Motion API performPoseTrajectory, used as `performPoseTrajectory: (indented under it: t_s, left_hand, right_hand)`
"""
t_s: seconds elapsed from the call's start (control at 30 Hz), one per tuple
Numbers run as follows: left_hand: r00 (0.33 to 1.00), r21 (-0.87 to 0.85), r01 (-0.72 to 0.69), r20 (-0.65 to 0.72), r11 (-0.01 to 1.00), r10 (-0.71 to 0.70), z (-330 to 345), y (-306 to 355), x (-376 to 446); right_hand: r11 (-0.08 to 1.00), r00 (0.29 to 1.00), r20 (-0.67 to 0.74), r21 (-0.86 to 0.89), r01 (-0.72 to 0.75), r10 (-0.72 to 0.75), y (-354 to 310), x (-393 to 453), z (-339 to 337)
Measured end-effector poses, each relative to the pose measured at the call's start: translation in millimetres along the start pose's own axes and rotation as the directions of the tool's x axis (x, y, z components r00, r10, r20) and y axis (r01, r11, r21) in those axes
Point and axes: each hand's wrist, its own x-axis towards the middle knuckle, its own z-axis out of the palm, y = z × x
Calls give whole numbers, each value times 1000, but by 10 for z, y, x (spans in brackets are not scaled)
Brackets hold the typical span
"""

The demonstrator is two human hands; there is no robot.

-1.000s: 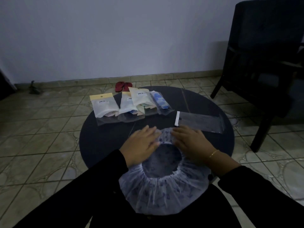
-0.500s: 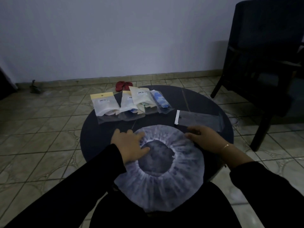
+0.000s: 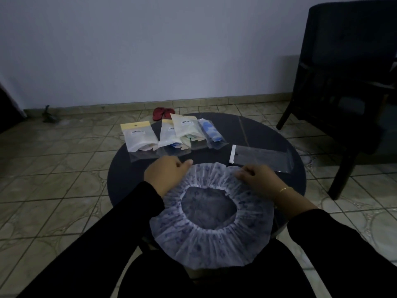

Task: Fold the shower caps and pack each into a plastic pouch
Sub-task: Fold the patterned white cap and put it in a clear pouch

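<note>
Gripping far rim of cap [image 3: 211, 231], both hands curling fingers round pleated edge: left hand [image 3: 164, 176] pinching far-left rim, right hand [image 3: 258, 179] pinching far-right rim. Cap lying spread open on near half of round table [image 3: 126, 175], near edge overhanging toward lap. Empty clear pouch [image 3: 262, 158] lying flat just beyond right hand. Row of packed pouches [image 3: 171, 136] sitting at table's far side.

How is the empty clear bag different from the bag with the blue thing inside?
The empty clear bag lies flat with nothing in it; the bag with the blue thing is filled. The empty one lies sideways alone at the right; the filled one points away, beside other packs. Both are see-through plastic on the dark round table.
</note>
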Motion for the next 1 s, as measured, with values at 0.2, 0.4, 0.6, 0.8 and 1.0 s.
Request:
performPoseTrajectory:
  t_s: [0.2, 0.4, 0.6, 0.8, 1.0]
  left_hand:
    - [991, -251, 131, 56, 959, -120, 288, -206, 171]
    - [978, -118, 202, -23, 972, -206, 361, -299, 188]
    - [956, 17, -103, -275, 995, 103, 161, -68, 63]
    - [771, 225, -192, 637, 955, 5, 168, 13, -205]
    - [736, 203, -321, 668, 925, 109, 132, -213, -174]
  right_hand:
    - [999, 998, -59, -22, 24, -26, 60, 59, 70]
    - [967, 991, -131, -246, -68, 37, 224, 149, 79]
    - [847, 922, -303, -530, 48, -242, 34, 49, 55]
    - [674, 915, 272, -619, 402, -296, -48, 28, 282]
    - [711, 946, 249, -626, 319, -205, -13, -4, 382]
